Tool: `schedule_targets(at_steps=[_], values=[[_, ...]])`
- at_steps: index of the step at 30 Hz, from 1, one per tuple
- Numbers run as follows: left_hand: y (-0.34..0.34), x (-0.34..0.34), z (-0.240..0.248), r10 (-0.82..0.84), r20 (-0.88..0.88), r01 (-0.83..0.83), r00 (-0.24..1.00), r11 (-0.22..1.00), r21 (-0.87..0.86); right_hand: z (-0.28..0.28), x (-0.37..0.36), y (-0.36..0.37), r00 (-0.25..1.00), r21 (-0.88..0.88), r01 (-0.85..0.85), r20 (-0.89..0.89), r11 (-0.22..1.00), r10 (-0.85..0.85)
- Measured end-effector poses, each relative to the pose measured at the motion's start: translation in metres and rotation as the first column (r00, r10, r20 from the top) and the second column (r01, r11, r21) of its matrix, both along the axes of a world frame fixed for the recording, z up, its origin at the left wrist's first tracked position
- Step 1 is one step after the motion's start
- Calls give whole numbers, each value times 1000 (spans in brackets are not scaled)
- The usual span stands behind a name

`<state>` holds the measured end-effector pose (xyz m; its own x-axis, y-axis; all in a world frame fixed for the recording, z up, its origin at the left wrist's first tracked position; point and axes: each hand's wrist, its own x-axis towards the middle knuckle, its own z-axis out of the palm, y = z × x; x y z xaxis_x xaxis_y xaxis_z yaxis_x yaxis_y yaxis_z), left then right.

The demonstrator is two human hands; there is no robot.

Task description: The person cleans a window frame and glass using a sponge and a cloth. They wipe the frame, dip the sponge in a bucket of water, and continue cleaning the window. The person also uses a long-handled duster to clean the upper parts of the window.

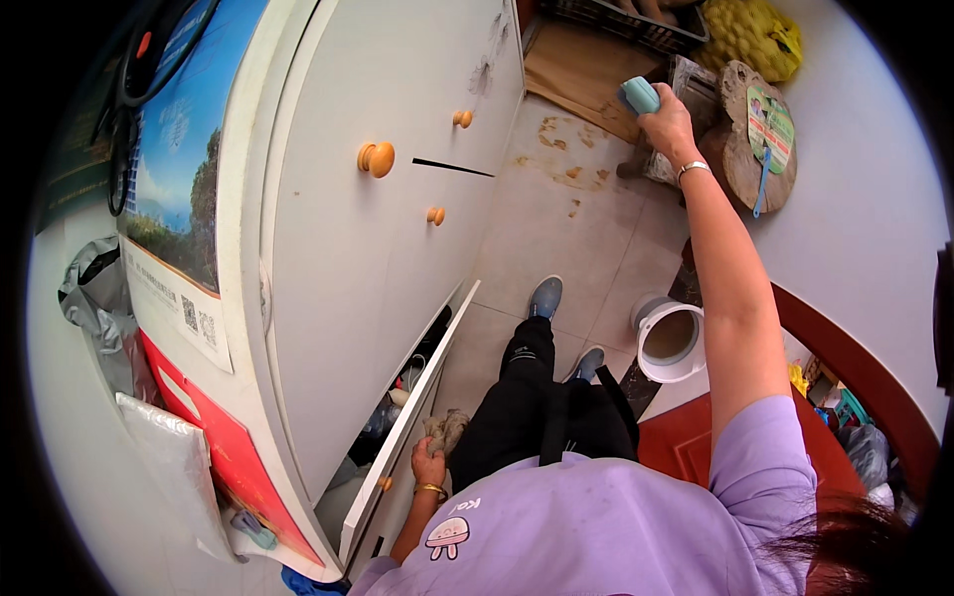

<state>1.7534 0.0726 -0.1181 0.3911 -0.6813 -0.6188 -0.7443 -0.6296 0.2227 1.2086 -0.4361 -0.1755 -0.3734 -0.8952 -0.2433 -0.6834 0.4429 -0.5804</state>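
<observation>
My right arm reaches far forward, and my right hand (668, 124) is closed round a small pale-teal cylindrical object (641, 95); its exact kind is unclear. It is held above the floor near a brown cardboard sheet (566, 74). Low on the left, my left hand (428, 467) grips a crumpled grey-brown rag (447, 429). That hand is beside the front of a pulled-out white drawer (402, 422), close to its wooden knob (385, 484). Dark items lie inside the drawer.
A white bucket (646, 316) with murky liquid stands right of my feet. Brown smears (571, 174) mark the tiles. White cabinet doors (348, 248) rise at left. Along the right wall are a wooden slab (735, 124), a yellow net bag (750, 40) and a red-brown chair (686, 437).
</observation>
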Motion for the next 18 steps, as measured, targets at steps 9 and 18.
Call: schedule_targets(at_steps=[9, 18], values=[[-2, 5, -2, 14, 13, -14, 1000, 999, 31, -4, 1, 15, 999, 4, -34, 39, 999, 34], [-1, 3, -5, 25, 6, -25, 1000, 999, 48, -9, 0, 28, 993, -7, -91, -71, 996, 91]])
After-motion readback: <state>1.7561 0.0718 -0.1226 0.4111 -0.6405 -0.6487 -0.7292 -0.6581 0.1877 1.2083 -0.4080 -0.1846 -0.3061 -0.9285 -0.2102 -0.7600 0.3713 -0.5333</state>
